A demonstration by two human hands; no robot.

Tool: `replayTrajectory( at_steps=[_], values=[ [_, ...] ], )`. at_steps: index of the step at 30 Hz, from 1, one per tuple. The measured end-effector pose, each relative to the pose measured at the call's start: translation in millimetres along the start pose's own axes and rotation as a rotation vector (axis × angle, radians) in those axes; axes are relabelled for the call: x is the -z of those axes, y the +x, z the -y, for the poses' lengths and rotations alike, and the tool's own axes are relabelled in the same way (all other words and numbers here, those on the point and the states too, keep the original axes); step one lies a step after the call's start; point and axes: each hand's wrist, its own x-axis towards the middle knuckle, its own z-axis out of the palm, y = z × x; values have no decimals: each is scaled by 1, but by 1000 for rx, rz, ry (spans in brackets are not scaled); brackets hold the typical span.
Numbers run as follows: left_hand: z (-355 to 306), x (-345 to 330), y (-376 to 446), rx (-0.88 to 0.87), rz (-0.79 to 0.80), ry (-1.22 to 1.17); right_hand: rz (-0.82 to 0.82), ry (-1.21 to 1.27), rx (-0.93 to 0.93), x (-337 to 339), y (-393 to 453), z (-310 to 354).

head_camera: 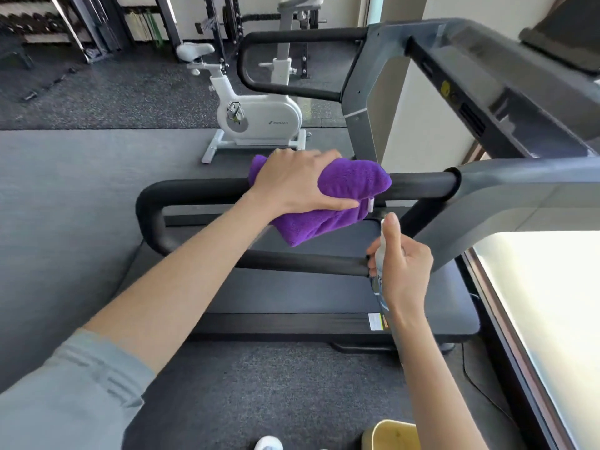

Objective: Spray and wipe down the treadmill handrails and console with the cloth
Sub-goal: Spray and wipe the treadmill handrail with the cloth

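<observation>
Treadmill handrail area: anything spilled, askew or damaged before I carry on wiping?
Nothing stands out. The left hand presses the purple cloth over the near handrail, and the right hand grips the spray bottle upright. No spill or damage shows on the treadmill deck.

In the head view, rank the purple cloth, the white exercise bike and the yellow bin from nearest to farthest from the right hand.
1. Purple cloth, just up-left of the right hand, on the handrail.
2. Yellow bin, below, at the bottom edge.
3. White exercise bike, beyond the handrail, upper left.
</observation>
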Motion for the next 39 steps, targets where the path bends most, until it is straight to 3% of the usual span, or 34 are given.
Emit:
replayTrajectory(
  at_steps=[3, 10, 13, 24, 27, 34, 39],
  values=[
    [-15, 1, 12, -18, 26, -10, -38, 2, 24, 14, 7, 2],
    [53, 10, -46, 174, -22, 45, -16, 16, 46, 25, 15, -5],
    [49, 4, -41, 195, -69, 24, -7, 9, 54, 31, 20, -8],
    [-98, -18, 64, -163, -25, 50, -149, 13, 60, 76, 36, -10],
    [-92, -18, 60, -146, -23, 42, -153, 14, 53, 74, 36, -8],
    [-4, -2, 2, 47, -54, 84, -111, 31, 51, 60, 33, -12],
    [-50, -12, 37, -118, -37, 51, -109, 29, 43, 64, 31, -12]
  ],
)
